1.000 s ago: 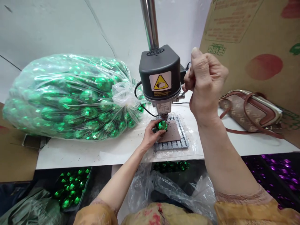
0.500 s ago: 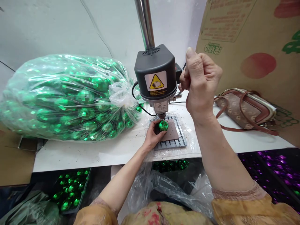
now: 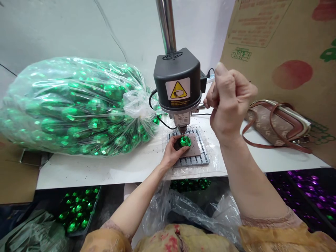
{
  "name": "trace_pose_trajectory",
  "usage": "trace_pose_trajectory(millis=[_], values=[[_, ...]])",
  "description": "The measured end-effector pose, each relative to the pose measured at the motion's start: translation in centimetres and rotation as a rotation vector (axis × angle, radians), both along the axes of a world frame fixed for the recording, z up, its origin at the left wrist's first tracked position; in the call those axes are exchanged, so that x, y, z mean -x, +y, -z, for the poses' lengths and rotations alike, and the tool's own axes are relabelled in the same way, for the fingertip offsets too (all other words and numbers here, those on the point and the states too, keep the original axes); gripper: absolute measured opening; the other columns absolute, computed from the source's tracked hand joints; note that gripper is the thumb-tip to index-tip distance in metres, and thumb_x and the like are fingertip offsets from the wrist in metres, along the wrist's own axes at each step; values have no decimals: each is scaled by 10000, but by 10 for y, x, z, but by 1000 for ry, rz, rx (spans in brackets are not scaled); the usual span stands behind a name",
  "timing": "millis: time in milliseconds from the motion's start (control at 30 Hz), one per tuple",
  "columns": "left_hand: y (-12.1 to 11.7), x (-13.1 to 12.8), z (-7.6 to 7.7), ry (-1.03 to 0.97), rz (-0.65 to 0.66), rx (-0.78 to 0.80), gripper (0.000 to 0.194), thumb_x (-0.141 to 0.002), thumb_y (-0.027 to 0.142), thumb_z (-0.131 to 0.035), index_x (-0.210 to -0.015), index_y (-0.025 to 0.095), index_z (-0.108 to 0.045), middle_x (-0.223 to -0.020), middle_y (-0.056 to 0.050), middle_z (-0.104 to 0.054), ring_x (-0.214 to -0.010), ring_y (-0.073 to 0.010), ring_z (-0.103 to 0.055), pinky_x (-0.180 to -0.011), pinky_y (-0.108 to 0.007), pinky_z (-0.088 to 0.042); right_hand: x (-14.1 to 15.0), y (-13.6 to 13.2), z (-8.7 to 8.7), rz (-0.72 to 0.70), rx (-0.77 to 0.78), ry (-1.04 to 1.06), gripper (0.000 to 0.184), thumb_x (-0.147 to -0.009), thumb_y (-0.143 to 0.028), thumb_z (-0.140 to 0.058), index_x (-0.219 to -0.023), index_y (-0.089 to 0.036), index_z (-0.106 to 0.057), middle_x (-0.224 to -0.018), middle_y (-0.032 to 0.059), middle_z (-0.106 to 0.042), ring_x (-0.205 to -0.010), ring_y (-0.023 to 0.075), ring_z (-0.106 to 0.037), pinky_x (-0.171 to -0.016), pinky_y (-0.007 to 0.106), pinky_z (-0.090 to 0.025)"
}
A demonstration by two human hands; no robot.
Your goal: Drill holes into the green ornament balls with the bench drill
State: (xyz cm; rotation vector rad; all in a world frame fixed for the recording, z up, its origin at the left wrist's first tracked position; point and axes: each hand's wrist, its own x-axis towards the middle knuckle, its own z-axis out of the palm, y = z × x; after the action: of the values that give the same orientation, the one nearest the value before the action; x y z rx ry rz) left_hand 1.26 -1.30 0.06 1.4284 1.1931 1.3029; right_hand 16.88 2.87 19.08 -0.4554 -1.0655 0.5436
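Note:
A shiny green faceted ball lies on a brown board over the slotted metal base of a small drill press. My left hand grips the ball from the left between thumb and fingers. Right above it is the drill chuck, its bit reaching down to the ball's top. My right hand is raised at the press's right side, fingers wrapped round its feed lever, most of which the fist hides.
A tied clear bag of green balls fills the table's left. A patterned handbag and a large cardboard box stand at right. Below the table edge are trays of green balls and purple pieces. Dark crumbs dot the white table.
My right hand has come down a little with the lever. The view has shifted slightly. My left hand still holds the green ball under the chuck.

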Motion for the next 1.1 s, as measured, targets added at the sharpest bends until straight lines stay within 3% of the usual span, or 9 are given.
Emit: trace_pose_trajectory(millis=[267,733,1100], values=[[-1,-2,5,-34,20,-20,603,-746,492,-882,-1195,198,-607,-1194,-98,-695,-1131,-252,-659,-1019,-408,-509,3,-18,31,89,-87,58,573,-900,-431,-643,-532,-191,-277,-445,-63,-289,-418,37,-288,-451,277,-272],[-3,-2,5,-18,44,-34,582,-786,479,-858,-1226,200,-597,-1227,-105,-689,-1165,-260,-656,-1046,-417,-505,0,-17,52,66,-307,38,539,-884,-190,-593,-526,-156,-191,-453,-63,-251,-407,16,-277,-448,244,-269],[-4,-2,4,-30,26,-31,596,-768,478,-871,-1225,205,-602,-1241,-102,-689,-1188,-261,-650,-1066,-418,-496,2,-16,64,75,-406,35,497,-895,-187,-577,-556,-156,-216,-441,-75,-204,-390,19,-284,-473,235,-355]])
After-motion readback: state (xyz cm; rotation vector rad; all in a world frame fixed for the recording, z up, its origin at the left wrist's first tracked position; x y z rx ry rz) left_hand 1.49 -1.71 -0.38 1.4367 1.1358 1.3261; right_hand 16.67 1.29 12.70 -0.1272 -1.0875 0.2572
